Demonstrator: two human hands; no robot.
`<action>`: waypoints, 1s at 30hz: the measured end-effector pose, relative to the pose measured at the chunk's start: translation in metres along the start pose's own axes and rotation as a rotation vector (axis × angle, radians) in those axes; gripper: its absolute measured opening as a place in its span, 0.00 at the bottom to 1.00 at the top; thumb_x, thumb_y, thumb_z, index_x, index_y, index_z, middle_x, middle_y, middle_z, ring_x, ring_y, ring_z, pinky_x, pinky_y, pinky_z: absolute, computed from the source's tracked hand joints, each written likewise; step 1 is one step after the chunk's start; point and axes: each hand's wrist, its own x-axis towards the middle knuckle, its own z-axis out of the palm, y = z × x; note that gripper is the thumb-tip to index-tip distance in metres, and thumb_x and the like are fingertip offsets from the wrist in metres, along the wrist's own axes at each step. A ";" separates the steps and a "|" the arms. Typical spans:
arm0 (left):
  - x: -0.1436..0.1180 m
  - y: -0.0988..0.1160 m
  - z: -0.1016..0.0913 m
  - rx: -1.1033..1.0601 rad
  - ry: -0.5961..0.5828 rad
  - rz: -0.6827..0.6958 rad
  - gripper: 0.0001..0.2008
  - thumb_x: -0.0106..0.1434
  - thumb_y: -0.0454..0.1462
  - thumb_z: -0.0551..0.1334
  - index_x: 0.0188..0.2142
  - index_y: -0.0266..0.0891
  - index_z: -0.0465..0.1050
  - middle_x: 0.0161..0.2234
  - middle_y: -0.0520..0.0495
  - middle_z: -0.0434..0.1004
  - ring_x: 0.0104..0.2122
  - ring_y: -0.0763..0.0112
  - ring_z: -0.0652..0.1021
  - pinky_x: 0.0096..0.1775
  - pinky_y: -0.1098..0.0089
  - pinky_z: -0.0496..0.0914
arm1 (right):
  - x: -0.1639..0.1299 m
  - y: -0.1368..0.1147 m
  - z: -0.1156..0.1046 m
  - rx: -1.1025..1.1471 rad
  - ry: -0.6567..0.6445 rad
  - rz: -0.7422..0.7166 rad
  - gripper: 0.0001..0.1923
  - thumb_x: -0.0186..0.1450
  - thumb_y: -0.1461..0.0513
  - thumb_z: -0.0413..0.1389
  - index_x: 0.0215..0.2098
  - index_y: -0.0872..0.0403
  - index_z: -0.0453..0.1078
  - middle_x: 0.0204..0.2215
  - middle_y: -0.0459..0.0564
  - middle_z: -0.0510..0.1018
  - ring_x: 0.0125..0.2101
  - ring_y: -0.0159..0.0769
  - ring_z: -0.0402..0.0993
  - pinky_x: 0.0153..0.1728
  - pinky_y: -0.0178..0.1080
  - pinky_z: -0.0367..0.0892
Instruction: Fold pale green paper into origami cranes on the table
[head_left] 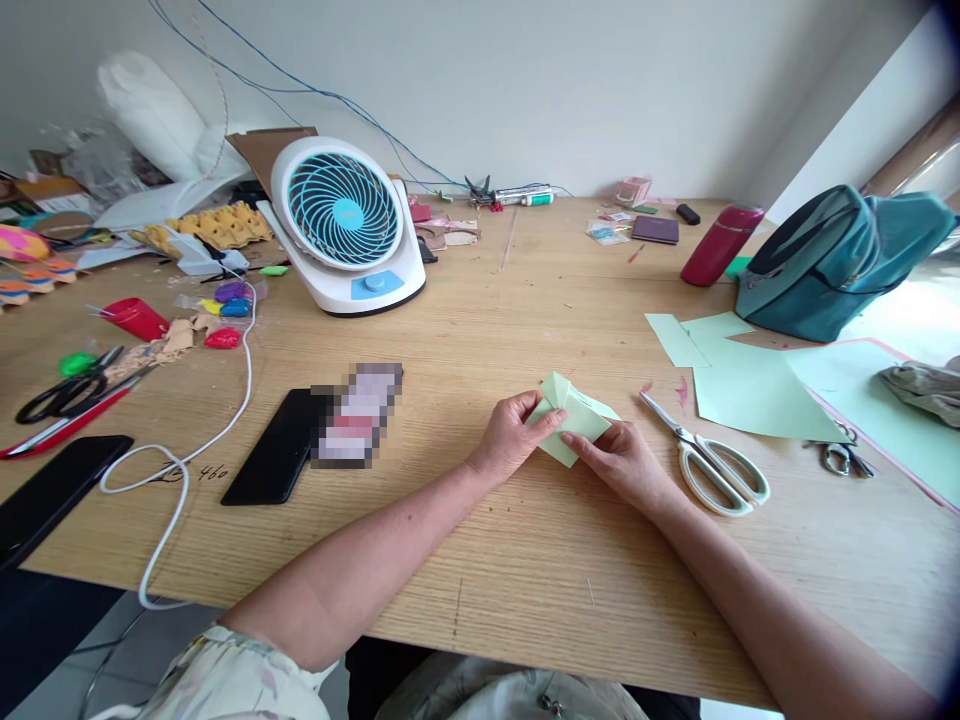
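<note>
Pressing down on a folded piece of pale green paper point(574, 415), both hands meet at the middle of the wooden table point(525, 560). The left hand point(512, 437) curls over the paper's left edge, thumb and fingers pinched on it. The right hand point(625, 463) lies flat at the lower right, its forefinger stretched along the fold, fingers close together and touching the paper. The two hands are nearly touching each other across the paper, which rests on the table with one flap lifted towards the back.

Just right of the right hand lie white-handled scissors point(709, 460), blades pointing towards the paper. Beyond them are loose green sheets point(742, 385), and further right a teal bag point(832, 260) with a dark red bottle point(720, 245) beside it. Left of the hands a black phone point(279, 447) lies flat, near a white cable point(191, 450). A white and blue fan point(345, 225) stands at the back left, well apart from the hands. Black-handled scissors point(64, 395) lie at the far left.
</note>
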 end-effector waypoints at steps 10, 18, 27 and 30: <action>0.002 0.002 0.000 -0.066 0.105 0.006 0.19 0.57 0.47 0.68 0.24 0.37 0.64 0.24 0.55 0.61 0.26 0.77 0.62 0.29 0.74 0.58 | 0.000 0.007 0.001 -0.023 -0.058 -0.016 0.25 0.60 0.42 0.59 0.23 0.53 0.63 0.18 0.41 0.59 0.21 0.29 0.51 0.21 0.35 0.50; 0.002 0.000 0.000 -0.119 0.057 -0.011 0.17 0.57 0.46 0.68 0.26 0.36 0.68 0.25 0.54 0.64 0.27 0.77 0.63 0.31 0.74 0.59 | -0.001 0.007 0.002 -0.029 -0.047 -0.025 0.25 0.61 0.43 0.59 0.23 0.54 0.65 0.18 0.41 0.61 0.22 0.29 0.53 0.22 0.35 0.52; 0.002 -0.002 0.000 -0.052 0.065 0.011 0.15 0.58 0.45 0.67 0.28 0.35 0.72 0.26 0.52 0.68 0.28 0.74 0.67 0.32 0.73 0.61 | 0.000 0.007 0.001 0.022 -0.043 -0.015 0.24 0.60 0.42 0.59 0.26 0.54 0.69 0.20 0.45 0.70 0.23 0.33 0.62 0.25 0.37 0.58; 0.002 -0.001 -0.001 -0.043 0.079 0.024 0.16 0.58 0.46 0.67 0.27 0.36 0.70 0.25 0.52 0.67 0.27 0.75 0.66 0.31 0.73 0.60 | 0.001 0.006 0.000 0.037 -0.043 -0.015 0.23 0.61 0.44 0.60 0.25 0.54 0.67 0.20 0.45 0.70 0.23 0.34 0.64 0.25 0.37 0.59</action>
